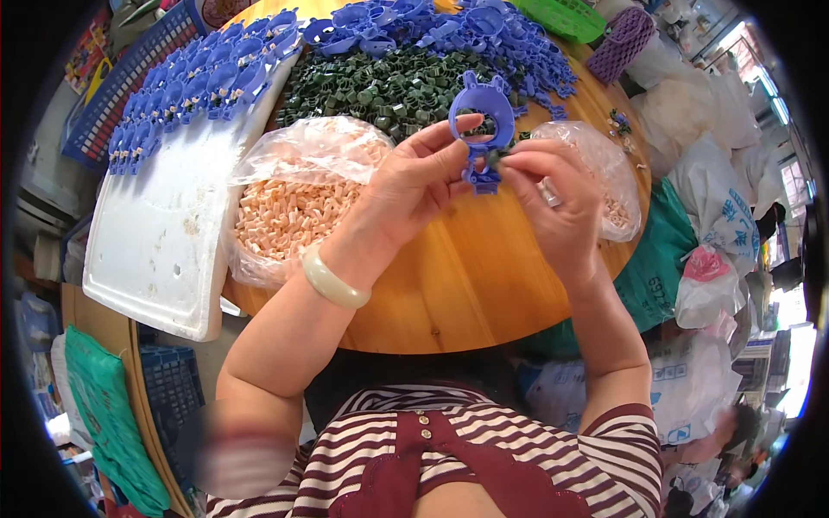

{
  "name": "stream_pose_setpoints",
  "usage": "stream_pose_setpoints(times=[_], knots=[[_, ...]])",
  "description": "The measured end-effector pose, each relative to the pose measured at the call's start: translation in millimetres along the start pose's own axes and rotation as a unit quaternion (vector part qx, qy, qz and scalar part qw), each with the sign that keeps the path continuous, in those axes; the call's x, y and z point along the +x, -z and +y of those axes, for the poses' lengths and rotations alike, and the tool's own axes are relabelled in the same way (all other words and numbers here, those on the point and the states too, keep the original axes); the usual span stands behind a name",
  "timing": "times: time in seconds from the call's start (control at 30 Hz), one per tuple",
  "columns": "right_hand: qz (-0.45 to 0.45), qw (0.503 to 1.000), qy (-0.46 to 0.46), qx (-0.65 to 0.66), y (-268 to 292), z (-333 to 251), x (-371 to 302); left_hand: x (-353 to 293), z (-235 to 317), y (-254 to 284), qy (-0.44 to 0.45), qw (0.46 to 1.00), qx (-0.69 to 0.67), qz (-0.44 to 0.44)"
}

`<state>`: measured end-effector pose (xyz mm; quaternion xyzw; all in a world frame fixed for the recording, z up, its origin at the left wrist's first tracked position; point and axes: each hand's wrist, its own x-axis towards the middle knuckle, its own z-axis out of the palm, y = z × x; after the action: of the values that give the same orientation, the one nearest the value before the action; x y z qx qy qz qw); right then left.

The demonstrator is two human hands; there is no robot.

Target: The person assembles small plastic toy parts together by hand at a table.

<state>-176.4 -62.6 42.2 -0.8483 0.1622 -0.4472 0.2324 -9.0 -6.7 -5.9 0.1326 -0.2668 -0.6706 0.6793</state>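
My left hand (413, 177) is closed on a blue plastic part (484, 182) with a large ring, two small ears on top and a narrower lower body. The part is held upright above the table. From the other side, my right hand (560, 197) pinches a small dark green plastic piece (495, 158) against the middle of the blue part, mostly hidden by the fingertips. Behind the hands lies a heap of similar dark green pieces (371, 86), with a pile of loose blue parts (527, 56) beyond it.
On the round wooden table (440, 293) sit two plastic bags of small peach-coloured pieces, a larger one (289, 216) at left and another (604, 186) at right. A white foam board (160, 250) bears rows of blue figures (194, 86). A purple net roll (620, 45) and green basket (566, 15) stand far right.
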Motion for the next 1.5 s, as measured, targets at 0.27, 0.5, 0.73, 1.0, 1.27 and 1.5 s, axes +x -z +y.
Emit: stream_pose_setpoints(times=[0.27,0.5,0.73,1.0,1.27,1.5], knots=[[0.002,0.994,0.060,-0.095,-7.4,2.5,-3.4,1.8,-6.2,-2.9,-0.018,1.000,-0.001,0.010],[0.041,0.991,0.096,-0.084,-12.6,5.4,-4.7,0.0,-7.5,-4.6,-0.025,1.000,-0.002,0.015],[0.016,0.977,0.131,-0.169,-11.1,7.9,-5.7,-0.7,-6.4,-7.7,-0.024,0.999,-0.004,0.032],[-0.029,0.977,0.093,-0.190,-12.7,9.9,-9.1,1.7,-13.1,3.6,-0.015,0.999,0.031,0.042],[0.010,0.997,0.054,-0.047,-9.4,15.2,-13.8,1.5,-12.3,-7.4,-0.013,0.997,0.032,0.071],[-0.012,0.993,0.049,-0.105,-14.8,14.5,-11.8,-1.9,-9.2,8.2,0.029,0.998,0.015,0.063]])
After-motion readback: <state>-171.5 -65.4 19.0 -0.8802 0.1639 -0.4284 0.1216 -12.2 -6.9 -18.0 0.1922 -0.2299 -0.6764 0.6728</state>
